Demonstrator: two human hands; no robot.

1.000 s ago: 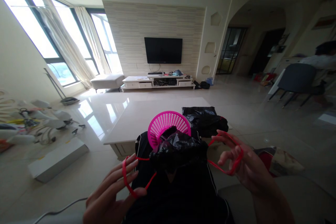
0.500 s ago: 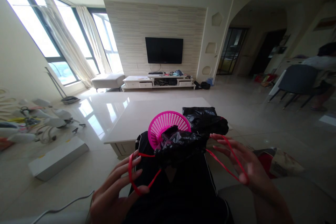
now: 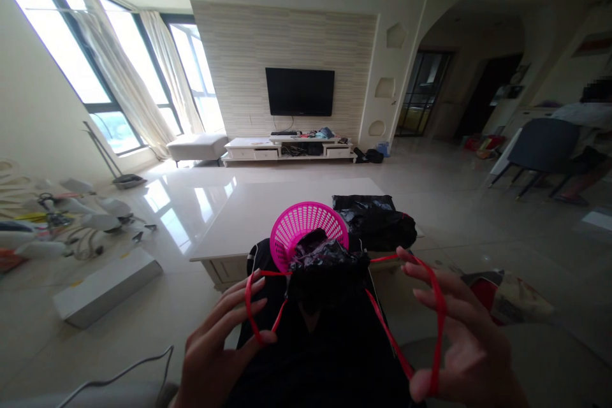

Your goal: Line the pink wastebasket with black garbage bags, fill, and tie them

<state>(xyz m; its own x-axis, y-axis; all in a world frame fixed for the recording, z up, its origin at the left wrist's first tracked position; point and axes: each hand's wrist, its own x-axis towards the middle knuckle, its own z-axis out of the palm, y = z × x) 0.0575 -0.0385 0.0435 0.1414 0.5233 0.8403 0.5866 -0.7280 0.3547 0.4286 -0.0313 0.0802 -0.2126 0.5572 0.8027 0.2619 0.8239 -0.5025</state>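
Observation:
A black garbage bag [image 3: 325, 264] lines a pink mesh basket [image 3: 306, 226] that rests on my lap. Red drawstring loops come out of the bag's mouth on both sides. My left hand [image 3: 222, 338] has its fingers hooked through the left red loop [image 3: 253, 309], thumb pressed under it. My right hand [image 3: 459, 344] has its spread fingers inside the right red loop [image 3: 433, 325], stretching it toward me. The bag's mouth is bunched tight between the two loops.
A white low table [image 3: 268, 210] stands just beyond my knees with a pile of black bags [image 3: 375, 220] on it. A white box [image 3: 105, 290] and cluttered tools lie on the floor at left. A person sits on a chair [image 3: 542, 146] far right. A cable [image 3: 119, 373] runs bottom left.
Both hands have pulled the red loops back toward me and slightly closer to the middle. The bag's mouth has drawn tighter and smaller over the basket.

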